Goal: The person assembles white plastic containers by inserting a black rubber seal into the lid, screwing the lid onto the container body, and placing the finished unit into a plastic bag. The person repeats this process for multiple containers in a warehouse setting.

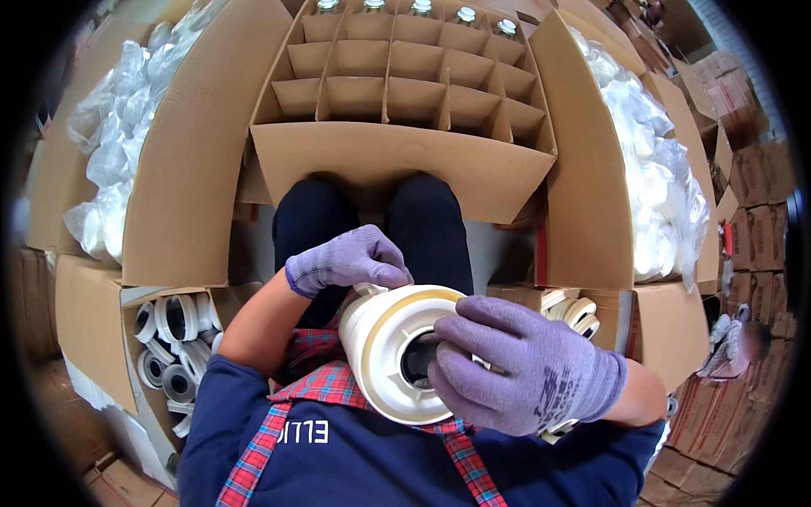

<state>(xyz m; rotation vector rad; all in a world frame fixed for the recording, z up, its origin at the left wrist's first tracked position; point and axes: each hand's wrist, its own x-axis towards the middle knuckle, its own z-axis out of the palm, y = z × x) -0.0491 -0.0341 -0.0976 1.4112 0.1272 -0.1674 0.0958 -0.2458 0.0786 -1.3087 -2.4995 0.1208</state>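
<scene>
A white plastic cylindrical body (351, 329) lies against my lap and chest, its round end towards me. That end has a broad white ring (389, 384) with a yellowish band behind it and a dark central opening. My left hand (351, 260), in a grey-purple glove, is closed at the far left edge of the body, thumb and forefinger pinched by a small white projecting part (369, 289). My right hand (532, 363), gloved alike, curls over the right side of the ring, fingertips at the opening. Whether a small part sits under those fingers is hidden.
Ahead stands a divided carton (397, 165) with several silver-capped bottles (421, 7) in its far row. Open cartons on both sides hold white items in clear plastic (118, 160). Lower left, a box holds white and grey rings (177, 317). Another person (731, 346) is far right.
</scene>
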